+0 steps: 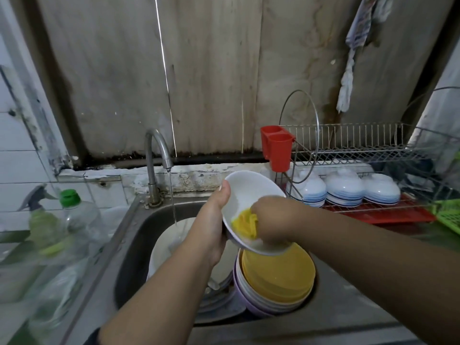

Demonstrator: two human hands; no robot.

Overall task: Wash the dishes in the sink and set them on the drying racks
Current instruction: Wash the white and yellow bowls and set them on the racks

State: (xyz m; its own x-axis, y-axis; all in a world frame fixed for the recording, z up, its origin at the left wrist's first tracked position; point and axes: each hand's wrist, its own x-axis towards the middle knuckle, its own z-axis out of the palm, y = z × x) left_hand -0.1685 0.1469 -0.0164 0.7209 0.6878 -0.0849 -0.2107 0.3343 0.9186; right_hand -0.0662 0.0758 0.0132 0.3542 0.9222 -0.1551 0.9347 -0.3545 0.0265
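While water runs from the tap (159,150), the left hand (211,220) grips a white bowl (249,195) by its rim above the sink (134,240), tilted, and the right hand (271,217) clutches a yellow sponge (242,224) against its inside; blue-banded bowls (343,188) sit upturned on the drying rack (361,145).

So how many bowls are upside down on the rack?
3, side by side on the lower rack: left bowl behind the wire loop, middle bowl, right bowl. More may be hidden farther right.
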